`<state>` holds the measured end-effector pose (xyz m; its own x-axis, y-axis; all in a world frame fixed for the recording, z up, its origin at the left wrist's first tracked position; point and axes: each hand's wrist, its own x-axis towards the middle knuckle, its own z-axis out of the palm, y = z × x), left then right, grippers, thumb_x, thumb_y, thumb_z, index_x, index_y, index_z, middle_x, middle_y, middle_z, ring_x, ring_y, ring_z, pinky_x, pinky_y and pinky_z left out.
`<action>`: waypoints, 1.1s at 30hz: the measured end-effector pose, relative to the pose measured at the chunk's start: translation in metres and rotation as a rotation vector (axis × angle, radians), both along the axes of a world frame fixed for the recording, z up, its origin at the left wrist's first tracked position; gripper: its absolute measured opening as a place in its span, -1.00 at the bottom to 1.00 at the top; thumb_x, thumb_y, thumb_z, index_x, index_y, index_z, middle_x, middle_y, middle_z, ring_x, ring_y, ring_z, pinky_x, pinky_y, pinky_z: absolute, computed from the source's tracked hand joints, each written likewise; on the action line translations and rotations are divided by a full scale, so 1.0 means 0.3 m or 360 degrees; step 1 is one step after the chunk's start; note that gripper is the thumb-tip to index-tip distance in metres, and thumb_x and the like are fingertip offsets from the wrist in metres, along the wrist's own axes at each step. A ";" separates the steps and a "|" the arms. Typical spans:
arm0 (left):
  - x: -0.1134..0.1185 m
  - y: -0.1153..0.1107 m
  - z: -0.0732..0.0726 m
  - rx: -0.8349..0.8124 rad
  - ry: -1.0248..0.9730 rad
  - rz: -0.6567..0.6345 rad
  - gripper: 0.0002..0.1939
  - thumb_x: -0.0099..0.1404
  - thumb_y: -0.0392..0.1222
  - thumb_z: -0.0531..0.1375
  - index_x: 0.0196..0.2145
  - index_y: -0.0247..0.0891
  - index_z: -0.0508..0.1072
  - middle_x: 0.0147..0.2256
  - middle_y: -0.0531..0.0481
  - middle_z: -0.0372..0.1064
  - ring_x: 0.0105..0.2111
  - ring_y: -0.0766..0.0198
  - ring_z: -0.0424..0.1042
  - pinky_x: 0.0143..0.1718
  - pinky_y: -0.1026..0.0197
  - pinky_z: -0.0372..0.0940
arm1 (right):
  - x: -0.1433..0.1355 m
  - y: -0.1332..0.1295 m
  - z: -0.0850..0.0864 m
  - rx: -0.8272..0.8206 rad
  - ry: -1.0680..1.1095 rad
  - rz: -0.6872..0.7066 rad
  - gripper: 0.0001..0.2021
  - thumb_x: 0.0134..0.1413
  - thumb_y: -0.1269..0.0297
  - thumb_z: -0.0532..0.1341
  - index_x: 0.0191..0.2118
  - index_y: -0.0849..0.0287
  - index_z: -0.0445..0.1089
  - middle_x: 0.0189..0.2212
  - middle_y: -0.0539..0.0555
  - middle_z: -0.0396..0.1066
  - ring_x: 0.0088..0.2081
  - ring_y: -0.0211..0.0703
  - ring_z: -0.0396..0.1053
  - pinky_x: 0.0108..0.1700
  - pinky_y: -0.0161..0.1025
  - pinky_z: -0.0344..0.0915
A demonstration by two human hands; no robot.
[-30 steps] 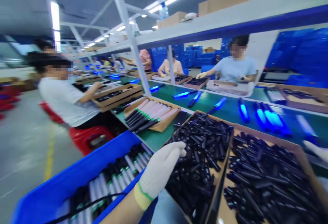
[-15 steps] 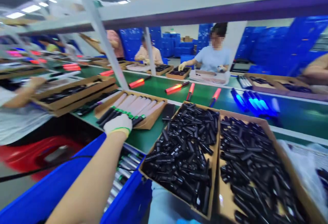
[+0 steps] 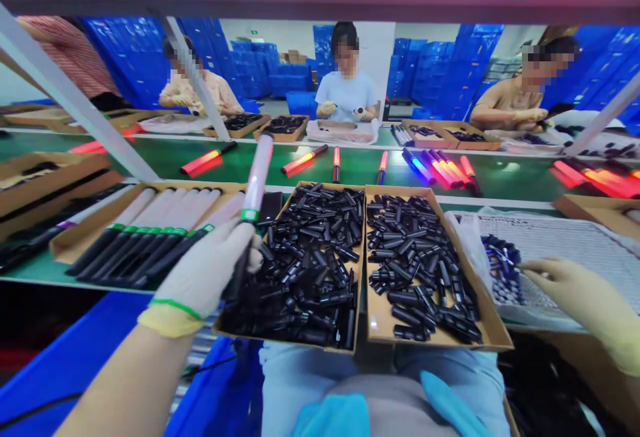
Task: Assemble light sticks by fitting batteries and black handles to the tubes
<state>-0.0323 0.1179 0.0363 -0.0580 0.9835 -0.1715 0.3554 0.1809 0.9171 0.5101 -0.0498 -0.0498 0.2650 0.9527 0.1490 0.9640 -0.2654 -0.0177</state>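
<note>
My gloved left hand (image 3: 207, 270) is closed around the black handle of a light baton (image 3: 259, 177), held tilted upright over the left edge of a box of black parts. The baton has a pale translucent tube, a green ring and a dark end cap. Beside the hand, several similar batons (image 3: 167, 213) lie side by side in a cardboard tray (image 3: 63, 243). My gloved right hand (image 3: 580, 290) reaches over the white tray at the right with fingers stretched out. Its fingertips are at a pile of small purple and silver parts (image 3: 503, 270); I see nothing held in them.
Two cardboard boxes (image 3: 361, 283) of short black parts stand before me. Lit red and blue batons (image 3: 417, 167) lie on the green conveyor (image 3: 310, 190). Co-workers (image 3: 346, 90) sit across it. A slanted post (image 3: 90, 103) rises at left; a blue bin (image 3: 80, 350) is below.
My left hand has lifted a baton out of the cardboard tray and moved it right. The view has turned right, and my right hand now shows over the small parts.
</note>
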 end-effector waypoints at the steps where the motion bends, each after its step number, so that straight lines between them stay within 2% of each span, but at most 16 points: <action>1: 0.056 -0.049 -0.023 -0.0051 -0.0304 -0.0193 -0.64 0.29 0.04 0.17 -0.23 -0.37 0.43 -0.50 0.07 0.36 -0.51 0.39 0.33 -0.45 0.37 0.22 | -0.014 0.038 0.001 -0.0048 -0.0020 0.0058 -0.67 0.24 0.20 0.06 -0.25 0.07 0.61 -0.26 0.22 0.54 -0.25 -0.03 0.51 -0.24 -0.17 0.36; 3: 0.173 -0.145 -0.068 -0.0308 -0.0912 -0.0383 -0.64 0.22 -0.02 0.27 -0.11 -0.28 0.41 -0.41 0.05 0.36 -0.54 0.42 0.29 -0.50 0.35 0.25 | -0.039 0.104 -0.012 -0.0130 -0.0085 0.0144 -0.70 0.23 0.23 0.09 -0.24 0.07 0.60 -0.29 0.21 0.53 -0.24 0.01 0.49 -0.22 -0.13 0.35; 5: 0.287 -0.232 -0.105 -0.0616 -0.1254 -0.0518 -0.66 0.23 -0.08 0.28 -0.08 -0.27 0.39 -0.38 0.03 0.34 -0.53 0.43 0.31 -0.49 0.35 0.28 | -0.058 0.151 -0.034 -0.0228 -0.0178 0.0189 -0.77 0.15 0.29 0.15 -0.31 0.12 0.59 -0.34 0.22 0.50 -0.27 0.08 0.48 -0.27 -0.10 0.32; 7: 0.389 -0.302 -0.126 -0.0801 -0.1431 -0.0651 -0.70 0.27 -0.10 0.25 -0.08 -0.26 0.38 -0.37 0.00 0.34 -0.52 0.41 0.36 -0.46 0.32 0.32 | -0.072 0.180 -0.049 -0.0316 -0.0265 0.0228 -0.82 0.11 0.38 0.17 -0.34 0.18 0.55 -0.36 0.22 0.49 -0.29 0.08 0.47 -0.29 -0.09 0.31; 10: 0.512 -0.367 -0.129 -0.0915 -0.1606 -0.0738 -0.70 0.30 -0.13 0.21 -0.04 -0.25 0.37 -0.33 -0.04 0.36 -0.43 0.35 0.42 -0.42 0.32 0.35 | -0.082 0.194 -0.044 -0.0419 -0.0351 0.0314 -0.83 0.17 0.47 0.14 -0.29 0.24 0.50 -0.34 0.14 0.49 -0.27 -0.05 0.46 -0.19 -0.08 0.34; 14: 0.618 -0.394 -0.108 -0.0876 -0.1582 -0.0662 -0.79 0.27 -0.12 0.25 -0.21 -0.29 0.37 -0.38 -0.06 0.37 -0.46 0.33 0.43 -0.48 0.34 0.35 | -0.086 0.197 -0.028 -0.0516 -0.0418 0.0337 -0.85 0.26 0.28 0.20 -0.26 0.25 0.44 -0.34 0.03 0.46 -0.26 -0.20 0.44 -0.11 -0.10 0.37; 18: 0.674 -0.393 -0.102 -0.0788 -0.1724 -0.0780 -0.81 0.28 -0.14 0.24 -0.28 -0.30 0.34 -0.38 -0.08 0.37 -0.44 0.27 0.44 -0.40 0.21 0.41 | -0.089 0.211 -0.036 -0.0527 -0.0465 0.0294 -0.79 0.27 0.20 0.20 -0.18 0.26 0.42 -0.27 0.07 0.45 -0.24 -0.18 0.43 -0.13 -0.11 0.40; 20: 0.685 -0.392 -0.107 -0.0872 -0.1802 -0.0798 -0.82 0.32 -0.14 0.19 -0.26 -0.32 0.36 -0.36 -0.08 0.36 -0.45 0.30 0.42 -0.41 0.23 0.40 | -0.083 0.212 -0.037 -0.0518 -0.0463 0.0348 -0.79 0.27 0.20 0.19 -0.14 0.26 0.42 -0.23 0.08 0.44 -0.21 -0.16 0.43 -0.10 -0.09 0.39; 23: 0.688 -0.395 -0.122 -0.1117 -0.1905 -0.0714 -0.81 0.34 -0.13 0.16 -0.17 -0.30 0.38 -0.39 0.01 0.31 -0.52 0.43 0.33 -0.52 0.38 0.32 | -0.061 0.201 -0.032 -0.0516 -0.0437 0.0478 -0.82 0.27 0.24 0.19 -0.17 0.26 0.42 -0.21 0.09 0.43 -0.15 -0.13 0.41 -0.06 -0.05 0.36; 26: 0.684 -0.412 -0.136 -0.1227 -0.2009 -0.0688 -0.73 0.32 -0.08 0.20 -0.07 -0.24 0.38 -0.43 0.09 0.26 -0.58 0.49 0.28 -0.60 0.46 0.24 | -0.035 0.196 -0.039 -0.0504 -0.0394 0.0567 -0.84 0.27 0.26 0.18 -0.17 0.26 0.42 -0.17 0.11 0.43 -0.12 -0.12 0.39 -0.05 -0.06 0.35; 28: 0.684 -0.429 -0.138 -0.1277 -0.2081 -0.0692 -0.68 0.31 -0.04 0.21 -0.04 -0.24 0.38 -0.41 0.06 0.27 -0.55 0.48 0.31 -0.61 0.47 0.24 | -0.022 0.202 -0.056 -0.0504 -0.0357 0.0578 -0.83 0.27 0.25 0.19 -0.17 0.25 0.42 -0.18 0.10 0.43 -0.15 -0.14 0.40 -0.07 -0.08 0.36; 33: 0.689 -0.466 -0.132 -0.1294 -0.2134 -0.0498 -0.65 0.35 0.00 0.15 -0.05 -0.29 0.36 -0.44 0.03 0.27 -0.52 0.42 0.36 -0.62 0.49 0.25 | -0.005 0.218 -0.078 -0.0471 -0.0301 0.0532 -0.82 0.25 0.24 0.21 -0.28 0.26 0.42 -0.34 0.04 0.44 -0.30 -0.21 0.41 -0.16 -0.15 0.36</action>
<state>0.1745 -0.0218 -0.0032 0.7361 0.5530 -0.3903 -0.4756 0.8328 0.2832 0.5086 0.0158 -0.0732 -0.0682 0.9898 -0.1249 0.9763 0.0920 0.1959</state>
